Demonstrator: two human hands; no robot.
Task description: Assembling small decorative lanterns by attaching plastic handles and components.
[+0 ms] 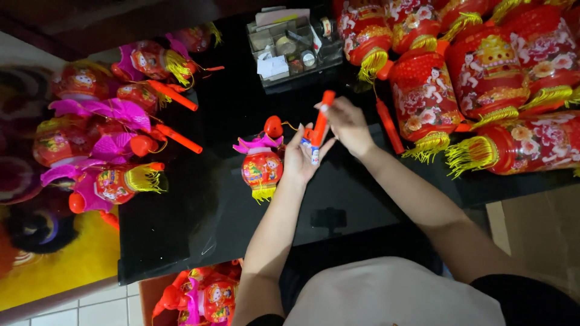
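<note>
Small lanterns (99,142), pink-frilled, heaped well left of both hands, handles pointing outward. One small lantern (261,166) lying on the black surface (181,223), just left of the left hand (300,158), cord running toward it. Left hand: grip closed loosely around the lower end of the orange handle (320,124), steadying it upright. Right hand (349,124): grip pinching the handle's upper part. Clear organiser box (290,48) beyond the hands. Large red lanterns (483,78) stacked right of the right hand.
</note>
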